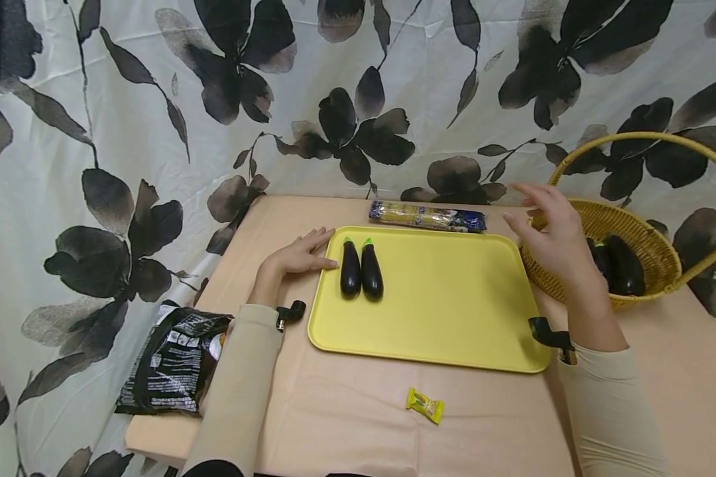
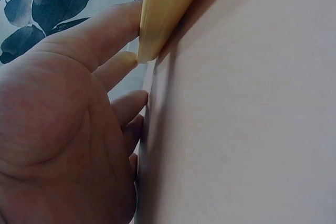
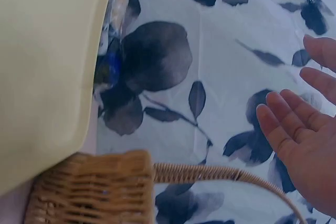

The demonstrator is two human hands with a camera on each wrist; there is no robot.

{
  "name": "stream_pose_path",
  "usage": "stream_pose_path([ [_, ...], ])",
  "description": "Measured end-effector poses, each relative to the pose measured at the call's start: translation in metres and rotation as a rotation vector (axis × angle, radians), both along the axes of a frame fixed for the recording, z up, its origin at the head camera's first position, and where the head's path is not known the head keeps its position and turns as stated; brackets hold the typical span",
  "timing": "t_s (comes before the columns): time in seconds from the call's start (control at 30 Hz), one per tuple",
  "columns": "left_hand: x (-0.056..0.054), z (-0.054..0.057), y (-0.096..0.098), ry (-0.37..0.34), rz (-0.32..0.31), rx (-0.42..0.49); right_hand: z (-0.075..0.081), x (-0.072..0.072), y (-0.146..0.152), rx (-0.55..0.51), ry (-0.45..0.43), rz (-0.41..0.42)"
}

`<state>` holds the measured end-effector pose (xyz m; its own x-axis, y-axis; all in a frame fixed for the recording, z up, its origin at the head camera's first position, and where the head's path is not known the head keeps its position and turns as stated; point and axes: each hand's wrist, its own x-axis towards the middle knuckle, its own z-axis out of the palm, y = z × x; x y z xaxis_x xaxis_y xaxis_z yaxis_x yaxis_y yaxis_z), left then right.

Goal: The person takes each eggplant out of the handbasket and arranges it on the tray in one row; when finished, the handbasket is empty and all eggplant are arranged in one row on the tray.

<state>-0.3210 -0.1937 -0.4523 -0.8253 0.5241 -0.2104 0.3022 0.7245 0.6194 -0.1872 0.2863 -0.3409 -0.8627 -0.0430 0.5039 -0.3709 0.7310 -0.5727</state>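
Note:
My left hand [image 1: 301, 254] rests at the upper left edge of a yellow tray [image 1: 441, 298], its thumb and fingertips right at the rim. In the left wrist view the fingers [image 2: 113, 30] are nearly straight beside the tray's side [image 2: 163, 14]. Two small dark eggplants [image 1: 350, 268] with green tips lie side by side on the tray's left part. My right hand [image 1: 551, 232] is raised with nothing in it, between the tray's upper right corner and a wicker basket [image 1: 662, 258]. Its fingers [image 3: 283, 121] are spread and relaxed. More dark eggplants [image 1: 623, 265] sit inside the basket, partly hidden.
A long wrapped packet [image 1: 427, 216] lies behind the tray. One small yellow-green wrapped candy [image 1: 425, 405] is on the table in front. At the left edge sits a black snack bag [image 1: 176, 358]. The basket's tall handle [image 1: 650, 136] arches up at the right; a floral curtain [image 1: 358, 86] hangs behind.

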Motion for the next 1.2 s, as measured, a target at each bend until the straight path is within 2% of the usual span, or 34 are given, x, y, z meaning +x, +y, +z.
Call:
stream_pose_path([
  [0.2, -0.001, -0.001, 0.0, -0.003, 0.004, -0.002, -0.002, 0.002, 0.019, 0.011, -0.041, -0.085],
  [0.4, -0.001, 0.0, 0.0, -0.008, 0.009, -0.006, -0.004, 0.002, 0.043, 0.024, -0.132, -0.128],
  [0.53, 0.001, 0.001, 0.0, -0.012, 0.01, -0.002, -0.007, 0.003, 0.057, 0.034, -0.204, -0.142],
  [0.87, 0.0, -0.001, 0.001, -0.005, 0.008, -0.002, -0.015, 0.003, 0.085, 0.08, -0.28, -0.184],
  [1.2, 0.0, -0.002, -0.001, -0.012, 0.013, -0.003, -0.026, 0.006, 0.106, 0.158, -0.386, -0.19],
])
